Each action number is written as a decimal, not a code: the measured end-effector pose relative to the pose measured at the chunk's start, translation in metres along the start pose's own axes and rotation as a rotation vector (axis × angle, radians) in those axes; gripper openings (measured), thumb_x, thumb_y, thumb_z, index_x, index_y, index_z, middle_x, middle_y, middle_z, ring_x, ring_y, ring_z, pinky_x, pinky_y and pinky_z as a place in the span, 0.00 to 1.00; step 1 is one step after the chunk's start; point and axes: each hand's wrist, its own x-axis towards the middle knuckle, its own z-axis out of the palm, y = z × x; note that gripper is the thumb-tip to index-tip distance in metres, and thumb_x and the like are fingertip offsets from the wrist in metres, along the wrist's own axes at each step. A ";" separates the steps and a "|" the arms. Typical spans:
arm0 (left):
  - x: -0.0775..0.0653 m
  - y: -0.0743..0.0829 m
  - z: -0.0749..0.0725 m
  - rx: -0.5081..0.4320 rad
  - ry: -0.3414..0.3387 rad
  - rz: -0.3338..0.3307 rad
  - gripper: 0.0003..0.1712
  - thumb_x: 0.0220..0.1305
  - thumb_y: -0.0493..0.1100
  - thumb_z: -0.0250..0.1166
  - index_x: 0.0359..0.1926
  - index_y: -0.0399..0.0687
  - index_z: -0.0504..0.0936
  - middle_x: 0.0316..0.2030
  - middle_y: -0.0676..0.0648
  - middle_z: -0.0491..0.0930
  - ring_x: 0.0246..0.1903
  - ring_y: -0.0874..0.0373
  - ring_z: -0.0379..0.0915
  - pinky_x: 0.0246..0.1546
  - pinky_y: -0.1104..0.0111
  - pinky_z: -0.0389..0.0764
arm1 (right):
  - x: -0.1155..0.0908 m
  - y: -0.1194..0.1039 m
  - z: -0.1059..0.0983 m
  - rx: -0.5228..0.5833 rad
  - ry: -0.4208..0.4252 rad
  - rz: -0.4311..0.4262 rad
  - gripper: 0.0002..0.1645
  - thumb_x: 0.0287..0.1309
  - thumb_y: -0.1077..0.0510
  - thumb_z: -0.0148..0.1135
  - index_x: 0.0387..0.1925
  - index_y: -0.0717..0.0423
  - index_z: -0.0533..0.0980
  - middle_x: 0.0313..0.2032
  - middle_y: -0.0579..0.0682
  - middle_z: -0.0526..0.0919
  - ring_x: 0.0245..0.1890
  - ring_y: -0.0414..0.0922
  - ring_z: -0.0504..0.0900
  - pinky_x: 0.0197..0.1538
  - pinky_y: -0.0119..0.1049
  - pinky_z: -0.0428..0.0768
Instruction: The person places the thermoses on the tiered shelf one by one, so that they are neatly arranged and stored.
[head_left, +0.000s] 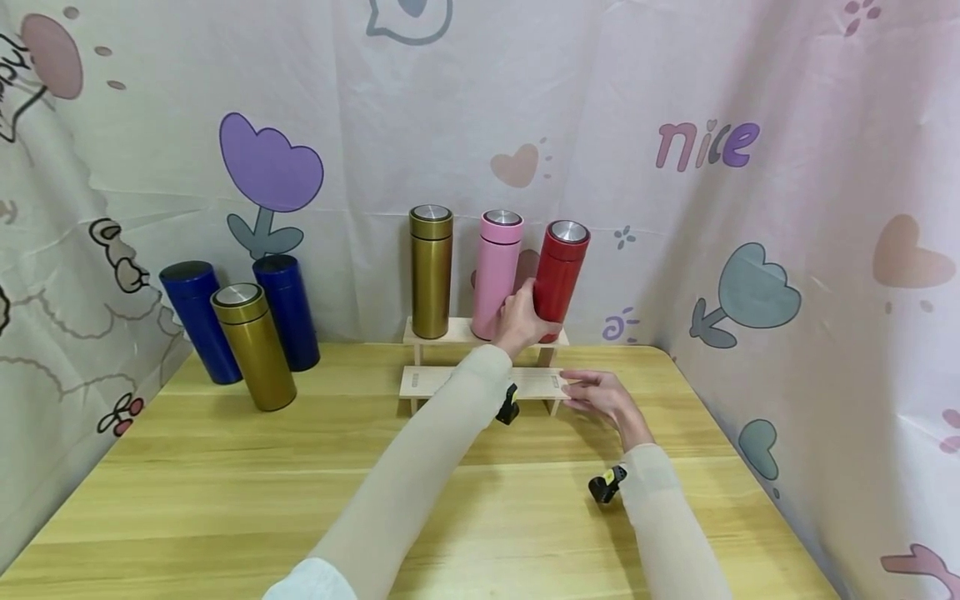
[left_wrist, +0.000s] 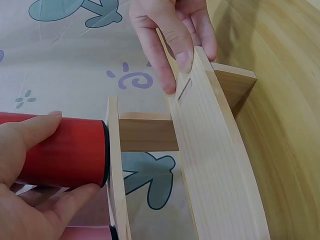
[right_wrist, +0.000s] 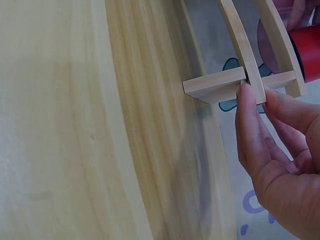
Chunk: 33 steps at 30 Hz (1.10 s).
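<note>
My left hand (head_left: 525,320) grips the lower part of a red flask (head_left: 561,271) with a silver lid. The flask's base sits at the right end of the wooden rack's upper shelf (left_wrist: 114,165), and in the head view it leans slightly right. With thumb and fingers, my right hand (head_left: 602,397) pinches the right end of the lower shelf (left_wrist: 210,150); the right wrist view shows the board between the fingertips (right_wrist: 246,92). A pink flask (head_left: 498,262) stands close on the left of the red one, and a gold flask (head_left: 431,275) stands at the upper shelf's left end.
On the table's left side are two dark blue flasks (head_left: 202,321) and another gold flask (head_left: 255,348) in front of them. The wooden table (head_left: 225,500) ends near a patterned curtain (head_left: 600,100) at the back and sides. Each wrist carries a small black camera (head_left: 606,485).
</note>
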 end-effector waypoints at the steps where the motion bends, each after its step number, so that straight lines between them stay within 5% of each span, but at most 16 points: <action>1: 0.000 0.000 0.000 0.004 0.000 -0.009 0.41 0.56 0.44 0.79 0.66 0.50 0.68 0.59 0.44 0.83 0.58 0.48 0.82 0.65 0.53 0.80 | 0.000 0.000 0.000 0.000 -0.002 -0.001 0.31 0.66 0.71 0.62 0.70 0.68 0.69 0.42 0.53 0.88 0.38 0.43 0.89 0.49 0.34 0.88; 14: -0.001 -0.001 0.006 0.009 0.007 -0.061 0.41 0.60 0.47 0.77 0.68 0.46 0.65 0.60 0.41 0.82 0.59 0.46 0.81 0.64 0.53 0.81 | 0.000 0.000 0.000 0.007 -0.013 -0.003 0.32 0.66 0.71 0.62 0.70 0.67 0.68 0.41 0.52 0.90 0.37 0.42 0.89 0.48 0.33 0.88; 23: -0.001 -0.002 0.008 -0.016 0.004 -0.055 0.41 0.61 0.46 0.77 0.69 0.46 0.65 0.61 0.42 0.81 0.60 0.46 0.81 0.64 0.53 0.81 | -0.003 -0.001 0.000 0.008 -0.015 -0.015 0.32 0.66 0.71 0.62 0.70 0.68 0.69 0.51 0.62 0.88 0.39 0.43 0.90 0.50 0.35 0.88; 33: -0.004 -0.001 0.009 -0.004 0.015 -0.055 0.42 0.61 0.47 0.76 0.71 0.48 0.64 0.62 0.42 0.80 0.60 0.47 0.80 0.64 0.52 0.81 | -0.002 0.000 -0.001 0.011 -0.020 -0.017 0.32 0.66 0.72 0.62 0.70 0.68 0.68 0.39 0.51 0.90 0.37 0.42 0.89 0.49 0.34 0.89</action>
